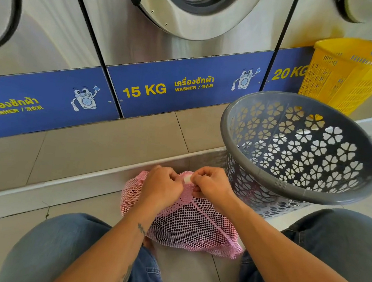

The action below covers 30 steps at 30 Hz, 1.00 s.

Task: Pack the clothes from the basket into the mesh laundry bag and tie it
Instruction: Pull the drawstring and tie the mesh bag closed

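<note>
A pink mesh laundry bag [192, 227] lies on the tiled floor between my knees, bulging with dark clothes inside. My left hand [162, 183] and my right hand [210, 184] are both closed on the gathered far end of the bag, fingers pinched close together around a small white piece [187, 179] at its mouth. The grey round basket [301, 148] with flower-shaped holes stands tilted to the right of the bag, and no clothes show inside it.
Steel washing machines [166, 44] with blue "15 KG" and "20 KG" panels stand on a tiled step [103, 153] straight ahead. A yellow plastic basket [348, 74] sits on that step at the right. My jeans-clad knees [58, 249] flank the bag.
</note>
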Tool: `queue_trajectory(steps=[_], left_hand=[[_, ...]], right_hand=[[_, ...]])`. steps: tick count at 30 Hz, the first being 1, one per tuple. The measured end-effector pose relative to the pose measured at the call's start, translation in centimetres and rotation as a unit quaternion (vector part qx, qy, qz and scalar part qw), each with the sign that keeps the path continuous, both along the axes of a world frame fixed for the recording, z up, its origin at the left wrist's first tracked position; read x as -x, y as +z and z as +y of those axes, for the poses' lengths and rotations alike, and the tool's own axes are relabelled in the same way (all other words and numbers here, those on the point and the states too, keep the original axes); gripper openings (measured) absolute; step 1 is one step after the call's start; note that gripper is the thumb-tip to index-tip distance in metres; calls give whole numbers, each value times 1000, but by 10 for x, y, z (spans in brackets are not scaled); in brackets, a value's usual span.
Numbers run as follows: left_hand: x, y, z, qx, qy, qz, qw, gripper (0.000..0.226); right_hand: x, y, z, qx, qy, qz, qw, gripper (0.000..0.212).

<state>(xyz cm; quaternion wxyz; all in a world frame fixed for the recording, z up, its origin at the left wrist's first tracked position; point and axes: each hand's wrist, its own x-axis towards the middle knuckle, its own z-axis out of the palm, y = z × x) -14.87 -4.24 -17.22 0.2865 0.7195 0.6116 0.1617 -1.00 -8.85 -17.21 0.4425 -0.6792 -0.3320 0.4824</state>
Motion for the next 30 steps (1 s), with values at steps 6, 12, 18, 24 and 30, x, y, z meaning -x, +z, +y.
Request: queue_trajectory(steps=[6, 12, 18, 24, 30], left_hand=[[-4, 7, -6, 71, -16, -47, 996, 18], [-5, 3, -6, 76, 16, -129, 989, 18], [-5, -1, -7, 63, 27, -168, 983, 11], [-6, 2, -8, 51, 30, -139, 988, 10], [-7, 4, -6, 46, 63, -160, 984, 3]], right_hand=[[0, -3, 1, -7, -14, -13, 1000, 19], [-1, -4, 3, 1, -19, -22, 1000, 11], [-1, 0, 1, 2, -3, -17, 1000, 12], [0, -1, -4, -33, 25, -11, 999, 17], [2, -7, -3, -61, 38, -12, 997, 9]])
